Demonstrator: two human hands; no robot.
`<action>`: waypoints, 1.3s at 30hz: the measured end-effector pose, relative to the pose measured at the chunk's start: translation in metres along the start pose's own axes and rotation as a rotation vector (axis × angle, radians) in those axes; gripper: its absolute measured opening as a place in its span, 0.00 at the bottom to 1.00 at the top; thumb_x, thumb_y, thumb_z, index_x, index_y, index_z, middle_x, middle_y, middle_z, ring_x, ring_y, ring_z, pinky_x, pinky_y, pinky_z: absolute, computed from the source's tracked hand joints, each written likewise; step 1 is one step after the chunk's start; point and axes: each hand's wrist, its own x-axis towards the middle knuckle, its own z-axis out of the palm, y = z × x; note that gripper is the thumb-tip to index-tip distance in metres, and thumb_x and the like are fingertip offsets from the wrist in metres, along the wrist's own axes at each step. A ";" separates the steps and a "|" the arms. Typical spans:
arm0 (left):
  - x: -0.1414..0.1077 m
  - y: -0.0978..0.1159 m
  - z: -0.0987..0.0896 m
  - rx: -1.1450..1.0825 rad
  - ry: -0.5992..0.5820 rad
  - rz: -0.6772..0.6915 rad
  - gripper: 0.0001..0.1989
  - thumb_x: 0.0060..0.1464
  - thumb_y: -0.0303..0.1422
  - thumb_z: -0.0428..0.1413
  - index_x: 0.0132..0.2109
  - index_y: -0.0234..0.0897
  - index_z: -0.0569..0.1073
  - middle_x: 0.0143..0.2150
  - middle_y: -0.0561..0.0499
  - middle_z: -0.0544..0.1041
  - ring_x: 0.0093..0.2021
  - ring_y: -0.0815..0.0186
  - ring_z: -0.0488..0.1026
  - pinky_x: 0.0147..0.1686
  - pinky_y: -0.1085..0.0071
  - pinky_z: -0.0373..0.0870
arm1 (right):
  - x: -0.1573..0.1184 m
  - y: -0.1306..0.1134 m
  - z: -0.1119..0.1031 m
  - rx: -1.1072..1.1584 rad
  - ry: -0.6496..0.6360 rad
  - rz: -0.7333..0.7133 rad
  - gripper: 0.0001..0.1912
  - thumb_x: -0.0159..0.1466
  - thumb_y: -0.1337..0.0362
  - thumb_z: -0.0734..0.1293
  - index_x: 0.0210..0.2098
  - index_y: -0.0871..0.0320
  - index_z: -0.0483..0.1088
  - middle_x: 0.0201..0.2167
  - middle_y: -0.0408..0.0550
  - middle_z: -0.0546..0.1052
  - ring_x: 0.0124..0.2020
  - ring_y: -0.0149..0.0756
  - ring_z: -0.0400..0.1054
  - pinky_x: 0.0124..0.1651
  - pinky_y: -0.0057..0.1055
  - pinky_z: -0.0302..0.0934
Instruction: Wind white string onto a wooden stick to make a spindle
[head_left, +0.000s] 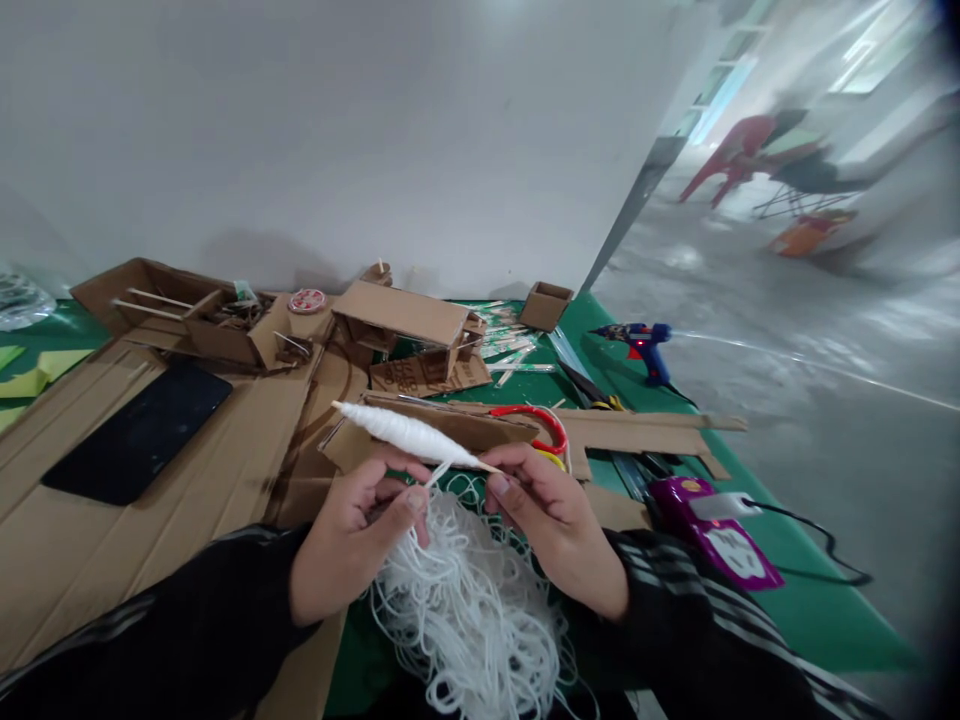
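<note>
A thin wooden stick (491, 468) wound with white string (405, 432) slants across the middle, its bare far tip pointing up and left. My right hand (544, 510) pinches the stick's near right end between thumb and fingers. My left hand (375, 515) is closed on a strand of white cord (439, 474) just below the wound part. Beneath both hands lies a big loose heap of white cord (480, 610), reaching down to the bottom edge. Red-handled scissors (544, 420) rest just beyond my right hand.
Cardboard sheets (247, 440) with a black tablet (139, 430) cover the left. Cardboard box structures (405, 315) stand by the wall. At right on the green table (817, 610) are a blue glue gun (637, 345) and a purple power strip (712, 530) with a trailing cable.
</note>
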 end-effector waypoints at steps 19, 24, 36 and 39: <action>0.000 -0.005 -0.007 0.228 0.069 0.135 0.09 0.63 0.31 0.47 0.45 0.41 0.71 0.37 0.52 0.71 0.36 0.66 0.69 0.37 0.71 0.65 | 0.001 0.002 -0.004 0.163 0.070 -0.038 0.08 0.68 0.57 0.62 0.42 0.55 0.66 0.24 0.41 0.71 0.22 0.29 0.60 0.24 0.27 0.55; -0.004 -0.001 -0.004 0.658 -0.010 0.281 0.12 0.54 0.38 0.59 0.45 0.40 0.74 0.38 0.49 0.72 0.39 0.60 0.70 0.41 0.65 0.65 | -0.001 -0.001 -0.003 0.105 0.004 -0.093 0.07 0.71 0.59 0.58 0.43 0.53 0.64 0.29 0.43 0.73 0.31 0.34 0.67 0.36 0.33 0.61; -0.008 -0.005 0.002 0.749 0.058 0.536 0.09 0.46 0.21 0.55 0.33 0.39 0.68 0.42 0.48 0.76 0.44 0.58 0.70 0.47 0.62 0.63 | -0.003 0.005 0.000 0.248 -0.051 0.038 0.07 0.70 0.59 0.60 0.39 0.54 0.58 0.25 0.36 0.58 0.22 0.25 0.50 0.24 0.24 0.47; -0.008 -0.007 0.003 0.577 -0.081 0.406 0.09 0.50 0.21 0.54 0.36 0.39 0.68 0.38 0.51 0.77 0.40 0.63 0.72 0.43 0.67 0.65 | -0.002 -0.004 -0.001 0.336 -0.199 0.124 0.08 0.68 0.60 0.64 0.42 0.55 0.61 0.23 0.34 0.57 0.20 0.23 0.44 0.21 0.23 0.41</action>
